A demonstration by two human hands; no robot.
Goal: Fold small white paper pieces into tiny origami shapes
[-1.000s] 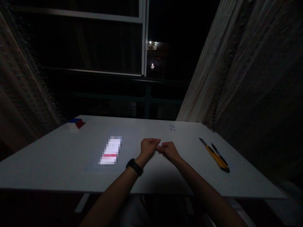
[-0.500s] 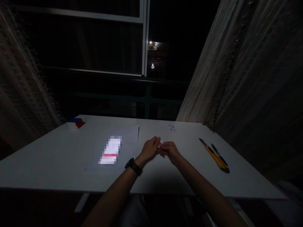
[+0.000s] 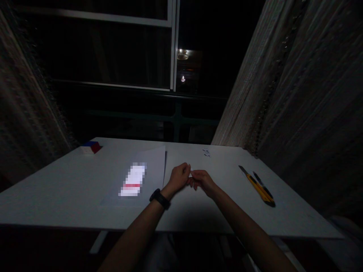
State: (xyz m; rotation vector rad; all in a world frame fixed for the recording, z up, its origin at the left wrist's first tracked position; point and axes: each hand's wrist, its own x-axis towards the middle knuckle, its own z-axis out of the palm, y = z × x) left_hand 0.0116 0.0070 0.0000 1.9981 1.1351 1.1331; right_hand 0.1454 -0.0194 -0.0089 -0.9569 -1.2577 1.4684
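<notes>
My left hand (image 3: 179,177), with a dark watch (image 3: 160,198) on its wrist, and my right hand (image 3: 202,179) meet above the middle of a white table (image 3: 70,189). Both have their fingers curled and pinched together around something small between them; it is too dim to name. A sheet of white paper (image 3: 153,162) lies just left of my left hand, its near corner lifted slightly. On that sheet a bright blurred rectangle (image 3: 133,180) glows.
A yellow utility knife (image 3: 256,185) and a dark pen (image 3: 262,184) lie at the right of the table. A red, blue and white cube (image 3: 90,147) sits at the far left corner. Curtains hang on both sides of a dark window.
My hands have drawn closer together and turned slightly. The small pale piece seen between my fingers half a second ago is now hidden. The paper's right edge has risen a little.
</notes>
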